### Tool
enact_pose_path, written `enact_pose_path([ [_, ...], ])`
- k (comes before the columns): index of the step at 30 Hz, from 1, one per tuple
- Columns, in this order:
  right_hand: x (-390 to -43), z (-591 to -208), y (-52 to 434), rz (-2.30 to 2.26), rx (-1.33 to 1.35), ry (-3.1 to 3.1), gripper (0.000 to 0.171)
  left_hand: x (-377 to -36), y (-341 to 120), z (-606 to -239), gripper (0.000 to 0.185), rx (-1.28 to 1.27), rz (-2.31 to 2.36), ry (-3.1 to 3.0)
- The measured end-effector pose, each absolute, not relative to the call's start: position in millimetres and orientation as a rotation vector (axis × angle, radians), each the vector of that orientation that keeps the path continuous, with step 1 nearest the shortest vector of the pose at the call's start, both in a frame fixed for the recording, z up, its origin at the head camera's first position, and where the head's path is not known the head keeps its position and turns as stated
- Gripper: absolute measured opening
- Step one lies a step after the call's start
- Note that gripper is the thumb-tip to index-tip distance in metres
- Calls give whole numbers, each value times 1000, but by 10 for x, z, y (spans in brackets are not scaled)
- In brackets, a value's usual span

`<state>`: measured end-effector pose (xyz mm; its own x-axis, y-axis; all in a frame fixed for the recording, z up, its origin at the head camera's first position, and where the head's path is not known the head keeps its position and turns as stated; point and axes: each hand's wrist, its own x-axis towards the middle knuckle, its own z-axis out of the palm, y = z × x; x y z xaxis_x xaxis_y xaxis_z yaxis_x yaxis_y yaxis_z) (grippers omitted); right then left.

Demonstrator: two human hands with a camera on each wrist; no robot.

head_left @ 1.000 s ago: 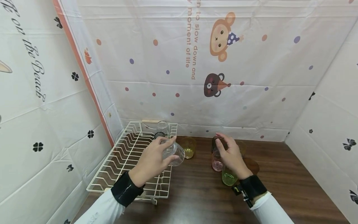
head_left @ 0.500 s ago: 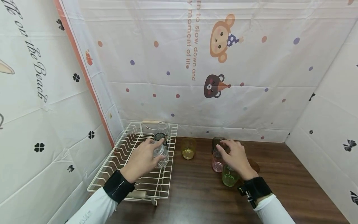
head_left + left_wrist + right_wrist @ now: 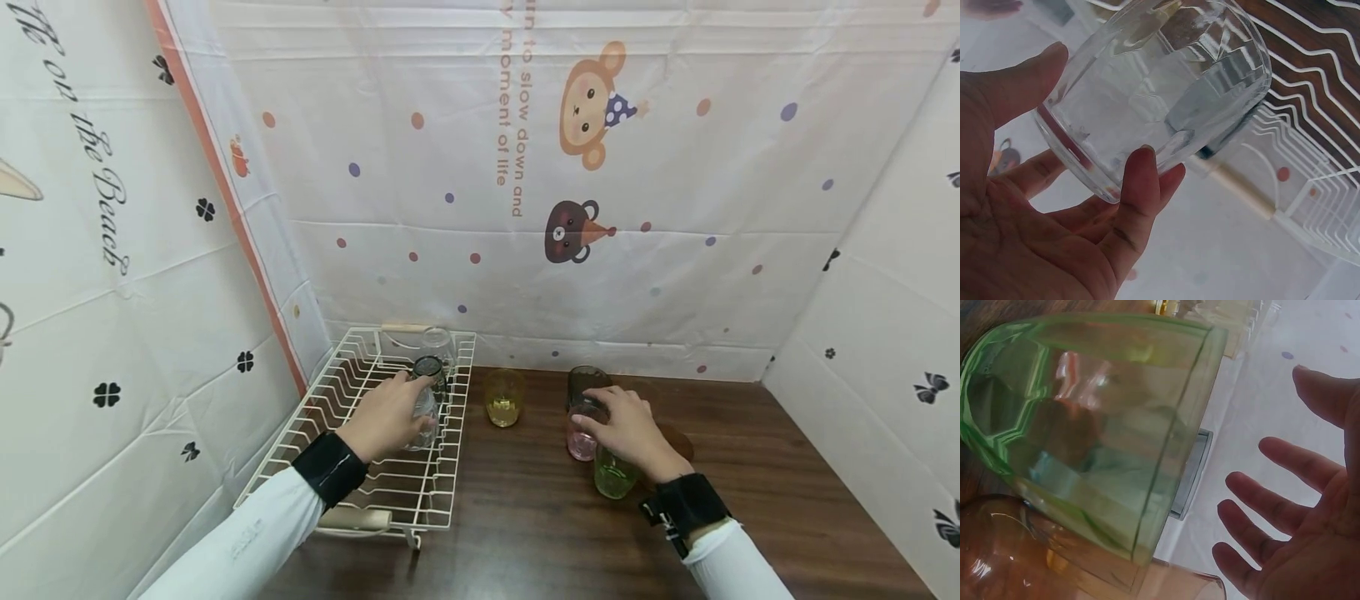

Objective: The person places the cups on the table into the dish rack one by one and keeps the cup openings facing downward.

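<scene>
Left hand (image 3: 386, 417): your fingers (image 3: 1141, 187) and thumb wrap the clear glass (image 3: 1160, 94), base against the palm.
Clear glass, place: low over the rack (image 3: 300, 450), near its right edge, just in front of a dark glass (image 3: 429, 367); whether it touches the wires cannot be told.
Clear glass, axis: tilted, long axis running from your palm toward the rack, mouth pointing away from you and down.
Right hand (image 3: 626, 429): your fingers spread and relaxed, gripping nothing, over the pink glass (image 3: 579, 442) and green glass (image 3: 615, 475).
Risk, left: a tilted release could let the glass roll on the wires or knock the dark glass.
Risk, right: your hand hangs close above crowded glasses on the table (image 3: 750, 500); a low sweep could tip one.
</scene>
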<state>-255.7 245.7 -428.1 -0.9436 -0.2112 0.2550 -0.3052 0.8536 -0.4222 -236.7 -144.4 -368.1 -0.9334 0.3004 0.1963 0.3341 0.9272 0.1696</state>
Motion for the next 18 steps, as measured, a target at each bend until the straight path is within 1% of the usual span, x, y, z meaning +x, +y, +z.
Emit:
enact_pose_path([
  [3,-2553,-4316,2459,683,414,-2845,61,-2458,-1457,-3731,65,-478,-293,-2941],
  [10,-2543,-4380,2420,655,470,-2871,53,-2660,-1476,-3827,62,-464,-352,-2973],
  [18,-2538,-4404,2416,658,497,-2896,50,-2818,-1491,-3924,68,-407,-347,-3017],
])
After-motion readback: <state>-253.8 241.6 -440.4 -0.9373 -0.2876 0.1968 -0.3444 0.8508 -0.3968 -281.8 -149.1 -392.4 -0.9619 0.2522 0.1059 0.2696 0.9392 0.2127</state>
